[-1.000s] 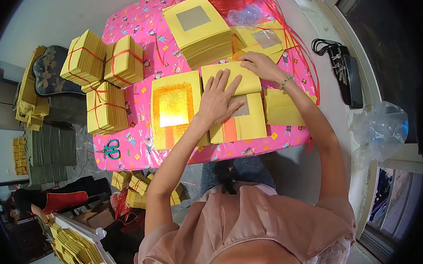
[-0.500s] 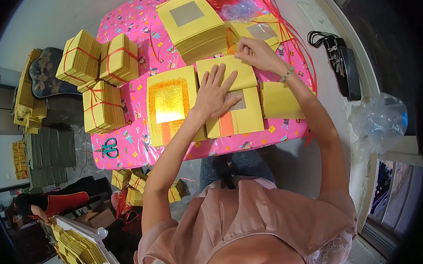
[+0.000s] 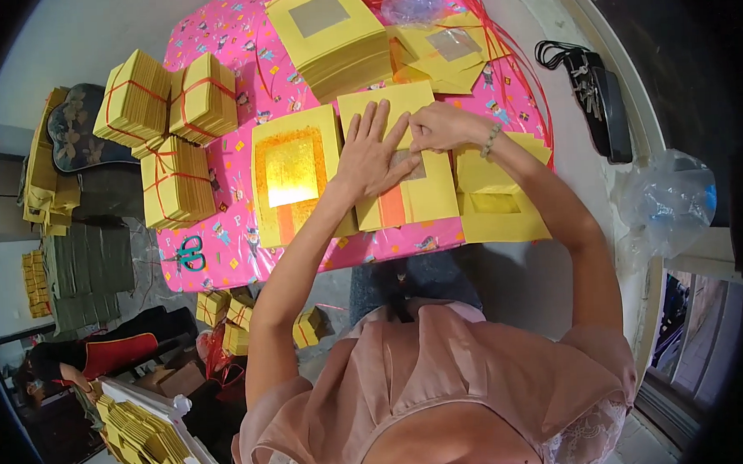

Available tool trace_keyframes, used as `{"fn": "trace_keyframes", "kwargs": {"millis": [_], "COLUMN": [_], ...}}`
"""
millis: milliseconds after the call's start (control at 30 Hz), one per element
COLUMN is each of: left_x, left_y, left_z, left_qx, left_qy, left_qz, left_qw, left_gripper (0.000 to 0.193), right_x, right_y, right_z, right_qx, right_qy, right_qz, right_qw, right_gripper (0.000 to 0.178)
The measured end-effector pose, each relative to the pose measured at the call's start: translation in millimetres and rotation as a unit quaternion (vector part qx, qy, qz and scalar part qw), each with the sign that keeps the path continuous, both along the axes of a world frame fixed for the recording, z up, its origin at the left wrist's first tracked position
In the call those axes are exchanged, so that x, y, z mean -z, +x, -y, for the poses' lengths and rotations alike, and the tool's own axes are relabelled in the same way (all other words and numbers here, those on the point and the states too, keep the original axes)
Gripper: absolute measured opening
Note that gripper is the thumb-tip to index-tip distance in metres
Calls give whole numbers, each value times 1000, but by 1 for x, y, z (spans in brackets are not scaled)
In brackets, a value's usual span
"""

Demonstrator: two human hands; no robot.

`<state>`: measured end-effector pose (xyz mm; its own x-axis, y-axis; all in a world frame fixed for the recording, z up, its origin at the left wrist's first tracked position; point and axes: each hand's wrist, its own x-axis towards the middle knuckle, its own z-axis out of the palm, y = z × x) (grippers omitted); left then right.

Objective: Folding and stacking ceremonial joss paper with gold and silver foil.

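Head view: two bare hands over a yellow paper packet

On the pink patterned table cover (image 3: 405,240), the yellow paper packet (image 3: 435,204) lies near the front edge, directly before the person. The left hand (image 3: 372,161) rests flat on it, fingers spread and gripping nothing, its thumb reaching over a grey window (image 3: 415,167). The right hand (image 3: 446,127), with a beaded bracelet (image 3: 490,140) at its wrist, is curled, its fingertips down at the packet just beside the left index finger. Whether they pinch the paper or only press it cannot be told, nor whether the two hands touch.

Left of the packet lies a gold-fronted packet (image 3: 294,169), partly behind the left forearm; to the right, a folded yellow piece (image 3: 503,218) sits partly beneath the right forearm. Beyond them stands a tall yellow stack (image 3: 343,63), with loose yellow papers (image 3: 447,63) and a clear plastic bag (image 3: 413,6) to its right. Bundles tied with red string (image 3: 177,186) stand toward the left, teal-handled scissors (image 3: 192,253) near the left front corner. At lower left, a co-worker's hand (image 3: 84,384) is near more yellow packets (image 3: 144,433).
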<state>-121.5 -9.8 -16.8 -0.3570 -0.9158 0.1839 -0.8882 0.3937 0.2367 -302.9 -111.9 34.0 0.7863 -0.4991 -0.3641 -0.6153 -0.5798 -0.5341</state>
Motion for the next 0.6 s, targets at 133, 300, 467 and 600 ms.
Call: {"fn": "trace_keyframes", "kwargs": {"millis": [133,300,467,600], "left_x": [2,4,4,1], "left_y": [0,2,5,9], "left_z": [2,5,9,15], "left_qx": [-1,7,9,9], "left_qy": [-4,4,25,89], "left_qz": [-19,-12,-6,14], "left_qw": [1000,1000,1000,996], "left_gripper": [82,87,91,98], "right_x": [10,23,8,7], "right_y": [-4,-6,-3,-6], "right_z": [2,1,-5,-17], "right_qx": [19,-4,-15,-26], "right_qy": [-4,-92,-95,-168], "right_qz": [18,38,19,118], "right_qw": [1000,995,995,978], "right_gripper": [32,38,35,35]}}
